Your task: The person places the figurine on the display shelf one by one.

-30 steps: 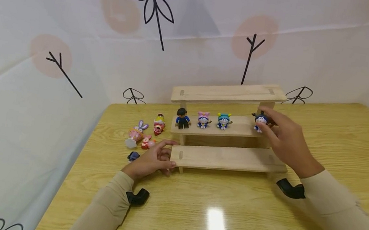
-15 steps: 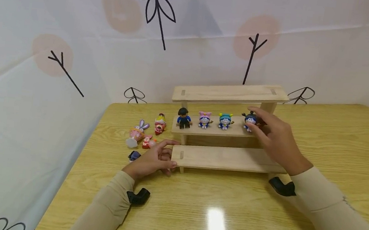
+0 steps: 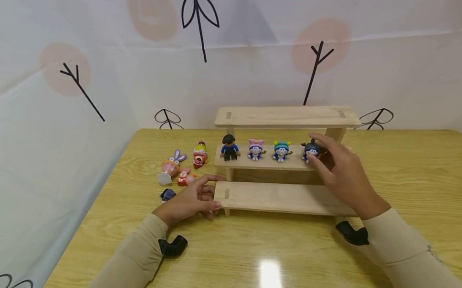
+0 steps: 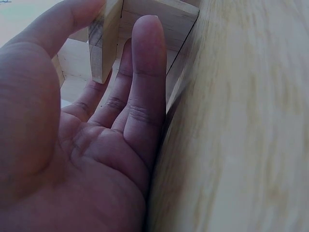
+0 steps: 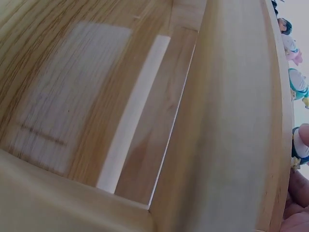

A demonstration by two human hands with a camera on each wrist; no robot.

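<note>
My right hand (image 3: pixel 344 172) pinches a small figurine with a dark hat (image 3: pixel 310 152) between thumb and fingers, at the right part of the middle tier. Left of it on that tier are a figurine in a teal hat (image 3: pixel 281 151), one in a pink hat (image 3: pixel 255 150) and a black-haired toy figure in blue (image 3: pixel 229 147). My left hand (image 3: pixel 189 199) holds the left end of the stepped wooden display stand (image 3: pixel 280 198) at its lowest tier. In the left wrist view, thumb and fingers lie on both sides of a wooden piece (image 4: pixel 104 43).
Left of the stand, several toys lie on the wood-grain table (image 3: pixel 241 270): a bunny-eared figure (image 3: pixel 171 168), a red and yellow one (image 3: pixel 200 154), a small pink and red one (image 3: pixel 184 177) and a dark blue one (image 3: pixel 167 195). Behind the stand hangs a patterned white cloth (image 3: pixel 249 69).
My right hand has moved left along the middle tier with the dark-hatted figurine, closer to the teal-hatted one. The left hand has stayed at the stand's end.
</note>
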